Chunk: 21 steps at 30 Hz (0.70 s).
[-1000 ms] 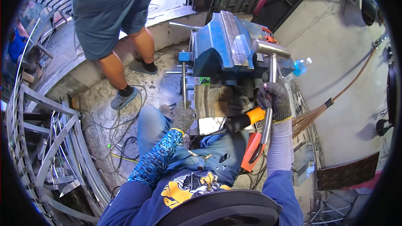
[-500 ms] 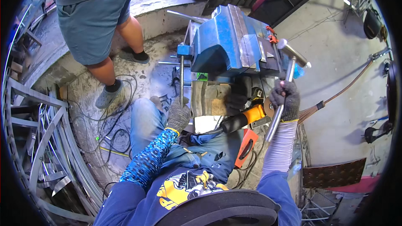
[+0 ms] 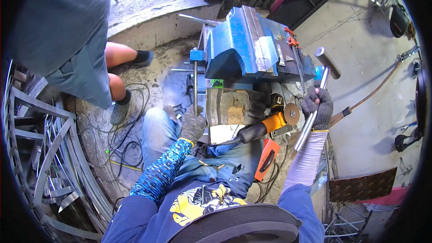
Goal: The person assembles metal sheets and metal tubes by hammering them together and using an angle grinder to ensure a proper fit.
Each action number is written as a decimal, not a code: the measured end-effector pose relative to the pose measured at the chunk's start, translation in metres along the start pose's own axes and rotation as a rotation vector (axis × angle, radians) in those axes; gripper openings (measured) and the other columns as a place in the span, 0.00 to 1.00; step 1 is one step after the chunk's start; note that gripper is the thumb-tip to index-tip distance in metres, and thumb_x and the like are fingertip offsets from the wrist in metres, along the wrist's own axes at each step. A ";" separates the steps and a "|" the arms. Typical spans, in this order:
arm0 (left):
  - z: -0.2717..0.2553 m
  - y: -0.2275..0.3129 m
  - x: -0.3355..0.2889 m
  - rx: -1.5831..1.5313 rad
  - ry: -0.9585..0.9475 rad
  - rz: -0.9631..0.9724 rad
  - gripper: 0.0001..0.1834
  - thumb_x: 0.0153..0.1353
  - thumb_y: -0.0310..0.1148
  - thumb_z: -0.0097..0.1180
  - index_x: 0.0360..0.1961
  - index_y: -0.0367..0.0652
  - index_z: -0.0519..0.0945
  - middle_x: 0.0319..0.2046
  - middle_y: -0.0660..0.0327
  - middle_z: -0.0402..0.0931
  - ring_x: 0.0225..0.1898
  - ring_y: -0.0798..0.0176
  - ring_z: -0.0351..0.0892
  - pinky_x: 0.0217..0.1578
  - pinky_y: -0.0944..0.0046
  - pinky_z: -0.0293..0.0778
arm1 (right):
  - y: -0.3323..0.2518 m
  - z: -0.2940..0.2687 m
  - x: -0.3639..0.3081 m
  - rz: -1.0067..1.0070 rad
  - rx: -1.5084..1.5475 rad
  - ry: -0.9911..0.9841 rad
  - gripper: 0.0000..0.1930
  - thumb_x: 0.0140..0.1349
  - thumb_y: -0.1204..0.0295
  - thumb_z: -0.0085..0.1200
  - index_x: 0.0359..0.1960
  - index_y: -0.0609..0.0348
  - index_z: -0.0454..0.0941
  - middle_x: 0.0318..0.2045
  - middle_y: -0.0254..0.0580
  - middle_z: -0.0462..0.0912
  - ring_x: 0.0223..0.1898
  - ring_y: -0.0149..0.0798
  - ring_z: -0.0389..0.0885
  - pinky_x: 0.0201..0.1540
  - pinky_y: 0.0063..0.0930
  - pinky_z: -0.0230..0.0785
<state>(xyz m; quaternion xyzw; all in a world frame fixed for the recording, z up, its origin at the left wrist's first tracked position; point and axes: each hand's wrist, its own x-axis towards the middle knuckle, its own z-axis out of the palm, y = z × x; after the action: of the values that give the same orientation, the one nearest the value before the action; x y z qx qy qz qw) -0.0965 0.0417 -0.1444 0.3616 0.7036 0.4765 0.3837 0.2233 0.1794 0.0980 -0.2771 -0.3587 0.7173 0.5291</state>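
Two gloves, both busy: left hand (image 3: 192, 126) has its fingers wrapped round one steel bar (image 3: 195, 85) on the lone blue vise (image 3: 236, 40), right hand (image 3: 317, 107) is gripping one hammer (image 3: 328, 63) just right of it. One orange grinder (image 3: 272, 122) too.

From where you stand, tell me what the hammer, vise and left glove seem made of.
Hammer: bare, smooth metal, likely steel, given its silvery shine.
Vise: painted metal, perhaps cast iron; scuffed blue coat, bare grey strip.
Left glove: likely knitted yarn, matte; speckled grey surface, fibre unclear.
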 end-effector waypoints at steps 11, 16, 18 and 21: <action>-0.001 -0.020 0.005 0.242 0.052 0.281 0.17 0.57 0.28 0.52 0.47 0.38 0.80 0.32 0.46 0.83 0.36 0.49 0.85 0.41 0.52 0.79 | 0.008 0.066 -0.006 0.069 -0.420 0.041 0.16 0.55 0.74 0.55 0.45 0.62 0.70 0.16 0.36 0.68 0.09 0.30 0.64 0.10 0.26 0.60; -0.004 0.004 -0.003 0.133 0.044 0.108 0.17 0.57 0.29 0.52 0.47 0.37 0.80 0.32 0.45 0.82 0.36 0.49 0.85 0.42 0.52 0.79 | -0.011 0.038 -0.005 -0.034 -0.246 0.014 0.15 0.59 0.73 0.53 0.47 0.62 0.69 0.16 0.34 0.65 0.09 0.31 0.64 0.11 0.28 0.62; -0.006 0.012 -0.004 0.094 0.018 0.049 0.16 0.57 0.29 0.52 0.47 0.37 0.80 0.32 0.46 0.82 0.35 0.49 0.85 0.41 0.52 0.79 | -0.005 0.035 0.003 -0.069 -0.236 0.061 0.09 0.61 0.73 0.52 0.41 0.61 0.72 0.15 0.31 0.63 0.09 0.31 0.63 0.12 0.29 0.61; 0.002 0.001 0.000 0.028 0.011 0.021 0.16 0.57 0.28 0.52 0.46 0.37 0.80 0.32 0.46 0.82 0.35 0.49 0.85 0.40 0.52 0.79 | 0.011 0.042 0.015 0.134 -0.453 0.127 0.08 0.59 0.71 0.54 0.24 0.58 0.74 0.14 0.30 0.63 0.10 0.29 0.63 0.13 0.26 0.60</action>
<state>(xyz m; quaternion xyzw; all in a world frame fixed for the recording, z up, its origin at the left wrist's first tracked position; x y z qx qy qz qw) -0.0940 0.0427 -0.1435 0.3716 0.7083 0.4728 0.3696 0.1806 0.1822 0.1138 -0.4565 -0.4573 0.6330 0.4263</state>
